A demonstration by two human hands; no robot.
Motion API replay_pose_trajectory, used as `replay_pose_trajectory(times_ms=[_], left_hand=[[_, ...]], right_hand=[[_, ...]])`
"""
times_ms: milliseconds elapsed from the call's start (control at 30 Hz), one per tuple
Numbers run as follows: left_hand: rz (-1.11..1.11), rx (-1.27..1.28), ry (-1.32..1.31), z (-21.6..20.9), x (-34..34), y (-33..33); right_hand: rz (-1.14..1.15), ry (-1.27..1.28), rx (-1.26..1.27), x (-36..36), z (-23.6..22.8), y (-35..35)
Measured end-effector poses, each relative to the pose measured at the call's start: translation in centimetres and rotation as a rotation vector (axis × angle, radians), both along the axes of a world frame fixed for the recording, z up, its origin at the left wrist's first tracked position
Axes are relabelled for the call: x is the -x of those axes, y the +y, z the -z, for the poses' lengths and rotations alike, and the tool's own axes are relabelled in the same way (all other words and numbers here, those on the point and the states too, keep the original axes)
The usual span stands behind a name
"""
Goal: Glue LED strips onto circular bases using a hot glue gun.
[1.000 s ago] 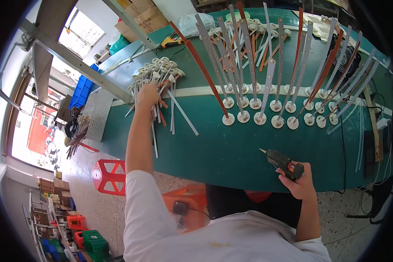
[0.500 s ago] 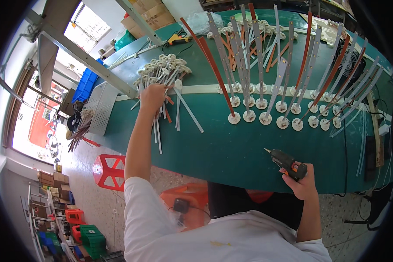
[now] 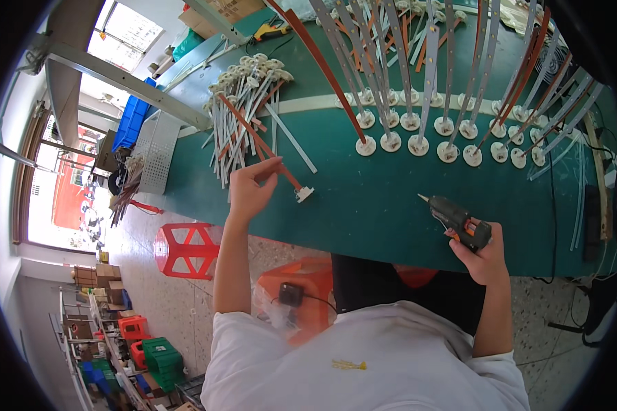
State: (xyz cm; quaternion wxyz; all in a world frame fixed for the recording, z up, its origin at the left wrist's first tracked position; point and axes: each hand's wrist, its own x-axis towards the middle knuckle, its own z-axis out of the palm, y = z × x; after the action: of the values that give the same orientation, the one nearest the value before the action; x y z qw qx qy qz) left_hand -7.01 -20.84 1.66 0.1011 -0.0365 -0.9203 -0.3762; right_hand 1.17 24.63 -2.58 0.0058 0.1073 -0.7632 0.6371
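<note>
Pinched in my left hand is a long reddish-brown strip, slanting over the table with a small white end piece at its lower right. Beyond that hand lies a loose pile of grey and brown strips with white round ends. My right hand grips a dark hot glue gun, its nozzle pointing up and left above the table's near edge. Ahead of the gun, rows of strips stand upright on round white bases, some leaning right.
The green table carries another heap of strips at the back. A white perforated basket and a blue crate stand at the left. Red stools are by the near edge. A black cable runs down at the right.
My left hand has come back from the pile toward me, bringing out a brown strip with a white end. The right hand keeps its hold on the glue gun; the view has shifted slightly.
</note>
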Motion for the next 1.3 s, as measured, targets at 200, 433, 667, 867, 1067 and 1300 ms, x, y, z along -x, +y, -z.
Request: replay_pose_trajectory(times_ms=[200, 433, 667, 867, 1067, 1300], left_hand=[[-0.285, -0.324, 0.134, 2.1, -2.3, 2.8], [-0.162, -0.374, 0.54, 2.7, -5.2, 9.7], [-0.154, -0.26, 0.327, 3.3, -5.6, 10.4], [-0.025, -0.44, 0.308, 3.2, -5.6, 11.3], [-0.017, -0.169, 0.28, 2.8, -5.3, 11.1], [0.006, -0.172, 0.277, 3.2, -4.7, 10.7]], right_hand=[[-0.032, -0.05, -0.1, -0.4, -0.1, 0.8], [-0.197, -0.152, 0.013, 0.2, 0.1, 0.4], [-0.256, -0.098, 0.116, 0.1, -1.8, -5.3], [-0.451, -0.189, -0.105, 2.2, -2.5, -8.3], [-0.342, 0.033, -0.196, 2.2, -2.0, -9.8], [-0.29, 0.027, -0.093, 2.5, -0.8, -10.6]])
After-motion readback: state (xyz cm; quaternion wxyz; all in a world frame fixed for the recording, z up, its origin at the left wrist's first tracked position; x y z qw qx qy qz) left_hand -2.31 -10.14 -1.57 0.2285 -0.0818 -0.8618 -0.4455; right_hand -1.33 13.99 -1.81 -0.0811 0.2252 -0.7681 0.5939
